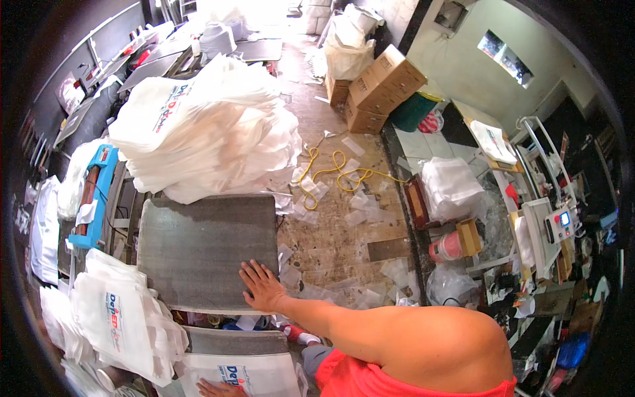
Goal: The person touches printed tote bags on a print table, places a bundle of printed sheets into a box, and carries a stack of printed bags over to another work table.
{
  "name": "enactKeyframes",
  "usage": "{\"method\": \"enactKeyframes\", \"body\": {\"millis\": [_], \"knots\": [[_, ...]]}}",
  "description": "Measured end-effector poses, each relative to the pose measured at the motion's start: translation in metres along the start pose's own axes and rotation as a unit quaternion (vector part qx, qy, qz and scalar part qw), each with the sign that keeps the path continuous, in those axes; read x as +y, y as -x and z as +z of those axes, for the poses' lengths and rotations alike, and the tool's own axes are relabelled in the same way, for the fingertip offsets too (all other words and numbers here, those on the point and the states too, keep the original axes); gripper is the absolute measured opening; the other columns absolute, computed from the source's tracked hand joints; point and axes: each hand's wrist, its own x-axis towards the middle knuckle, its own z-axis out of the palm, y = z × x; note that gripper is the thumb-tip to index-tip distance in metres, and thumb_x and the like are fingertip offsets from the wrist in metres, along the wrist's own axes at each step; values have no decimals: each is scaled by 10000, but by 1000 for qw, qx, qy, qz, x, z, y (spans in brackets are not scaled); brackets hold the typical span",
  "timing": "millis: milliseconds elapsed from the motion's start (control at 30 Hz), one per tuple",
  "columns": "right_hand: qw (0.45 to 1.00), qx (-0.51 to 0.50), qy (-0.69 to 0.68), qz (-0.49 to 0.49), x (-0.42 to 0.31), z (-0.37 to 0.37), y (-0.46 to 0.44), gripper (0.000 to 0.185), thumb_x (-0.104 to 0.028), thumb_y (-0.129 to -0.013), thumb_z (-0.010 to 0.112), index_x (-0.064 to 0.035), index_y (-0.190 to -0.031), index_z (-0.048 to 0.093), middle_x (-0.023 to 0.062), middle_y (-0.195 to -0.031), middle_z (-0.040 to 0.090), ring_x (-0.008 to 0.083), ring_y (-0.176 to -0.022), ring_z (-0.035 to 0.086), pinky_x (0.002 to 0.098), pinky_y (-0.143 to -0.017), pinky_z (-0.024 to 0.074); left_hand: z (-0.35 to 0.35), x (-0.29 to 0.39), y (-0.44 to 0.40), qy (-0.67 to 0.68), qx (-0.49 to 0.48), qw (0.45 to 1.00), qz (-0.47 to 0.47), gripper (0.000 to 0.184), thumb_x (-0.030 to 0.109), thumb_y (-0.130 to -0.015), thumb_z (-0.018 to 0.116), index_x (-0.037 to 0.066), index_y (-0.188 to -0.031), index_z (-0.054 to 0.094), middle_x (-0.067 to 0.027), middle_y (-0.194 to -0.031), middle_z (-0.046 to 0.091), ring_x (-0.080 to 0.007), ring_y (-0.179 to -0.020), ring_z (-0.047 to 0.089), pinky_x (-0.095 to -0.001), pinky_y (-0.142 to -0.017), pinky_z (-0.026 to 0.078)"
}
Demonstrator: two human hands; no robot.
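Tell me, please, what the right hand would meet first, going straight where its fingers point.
Beyond the grey board that the right hand seems to rest on, probably the large pile of white material, though depth is unclear.

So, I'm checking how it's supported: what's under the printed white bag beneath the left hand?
A dark gray board shows at the far edge of the printed white bag, apparently running under it. Anything else there is covered by the bag, on which the left hand rests.
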Motion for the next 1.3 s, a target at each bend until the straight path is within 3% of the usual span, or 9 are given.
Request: {"method": "enactKeyframes", "body": {"millis": [1300], "knots": [[1000, 26, -6, -5, 1, 2, -1, 658, -400, -873, 466, -48, -1420, 364, 130, -1535, 237, 325, -1428, 161, 451, -1154, 131, 6, -2, 0, -13, 16, 1000, 8, 692, 413, -855, 500, 69, -1436, 349, -186, -1508, 288, -405, -1354, 313, -542, -1053, 320]]}}
